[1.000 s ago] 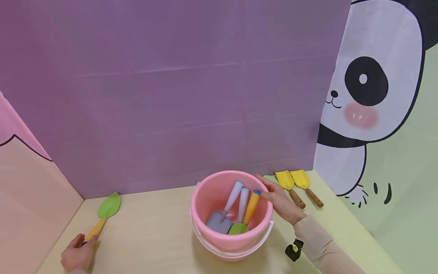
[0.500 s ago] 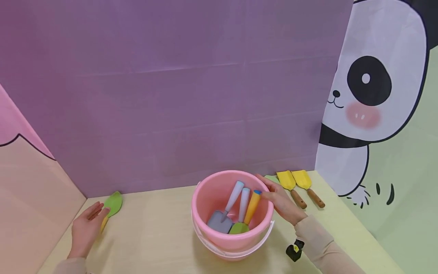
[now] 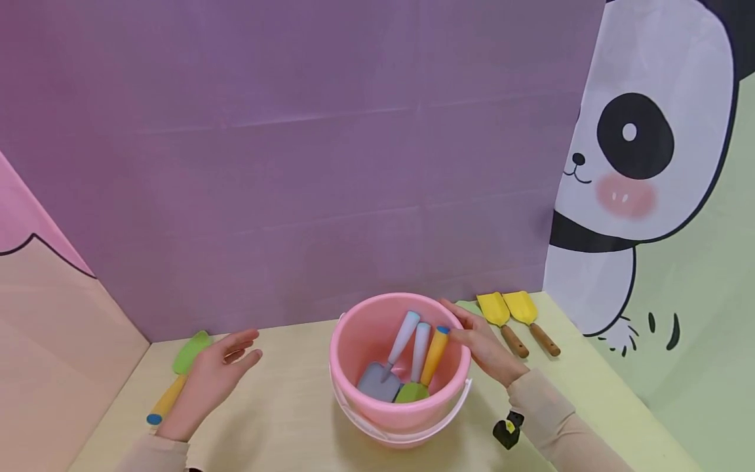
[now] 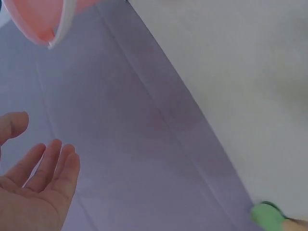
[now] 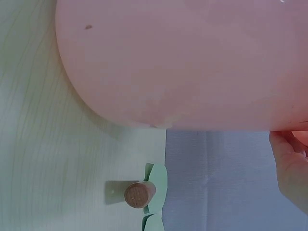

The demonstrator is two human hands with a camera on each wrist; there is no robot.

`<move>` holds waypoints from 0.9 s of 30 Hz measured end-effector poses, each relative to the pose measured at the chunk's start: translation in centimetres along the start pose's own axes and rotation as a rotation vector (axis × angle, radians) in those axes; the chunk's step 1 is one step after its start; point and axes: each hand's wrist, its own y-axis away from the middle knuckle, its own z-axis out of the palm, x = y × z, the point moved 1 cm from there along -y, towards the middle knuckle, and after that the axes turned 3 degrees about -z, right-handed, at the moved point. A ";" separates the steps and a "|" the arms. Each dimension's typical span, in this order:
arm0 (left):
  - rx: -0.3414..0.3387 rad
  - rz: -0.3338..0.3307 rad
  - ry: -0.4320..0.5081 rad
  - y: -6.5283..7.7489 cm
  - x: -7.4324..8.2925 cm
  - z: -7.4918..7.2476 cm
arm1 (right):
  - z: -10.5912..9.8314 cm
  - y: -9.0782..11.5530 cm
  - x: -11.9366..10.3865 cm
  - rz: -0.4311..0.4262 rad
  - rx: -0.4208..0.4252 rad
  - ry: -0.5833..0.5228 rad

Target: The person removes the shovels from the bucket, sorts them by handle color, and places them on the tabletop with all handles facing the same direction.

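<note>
A pink bucket (image 3: 401, 419) with a light handle stands on the table. Inside it are a grey-bladed shovel (image 3: 380, 382) with a pale handle, another pale handle (image 3: 419, 354), and a green-bladed trowel (image 3: 433, 357) with a yellow handle. My right hand (image 3: 486, 347) grips the bucket's rim on its right side. My left hand (image 3: 215, 377) is in the air left of the bucket, fingers loosely extended, holding nothing. Beside it a green trowel (image 3: 168, 396) with a yellow, blue-tipped handle lies on the table. In the left wrist view the left palm (image 4: 33, 207) faces up.
Two yellow shovels (image 3: 494, 309) with wooden handles lie at the back right. A green piece (image 3: 468, 307) shows partly behind the right hand. A purple backdrop (image 3: 295, 196) closes the back, with a panda-printed panel (image 3: 619, 275) on the right.
My left hand has let go of the green trowel at the left, risen, and moved right toward the bucket. The right hand and bucket have stayed put.
</note>
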 end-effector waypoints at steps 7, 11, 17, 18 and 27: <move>-0.021 0.126 -0.005 0.2 3.9 1.2 | 0.1 -0.1 0.0 -0.003 0.002 0.003; -0.054 0.210 -0.016 0.2 6.0 1.8 | 0.1 -0.1 0.0 0.006 0.005 0.005; -0.142 0.300 -0.034 -0.1 8.8 2.8 | 0.0 -0.1 0.1 0.008 0.004 0.007; -0.161 0.308 -0.039 -0.1 9.2 3.0 | 0.0 -0.1 0.1 0.006 0.002 0.005; -0.289 0.432 -0.080 -0.6 11.5 5.5 | -0.1 -0.1 0.3 0.014 0.007 -0.006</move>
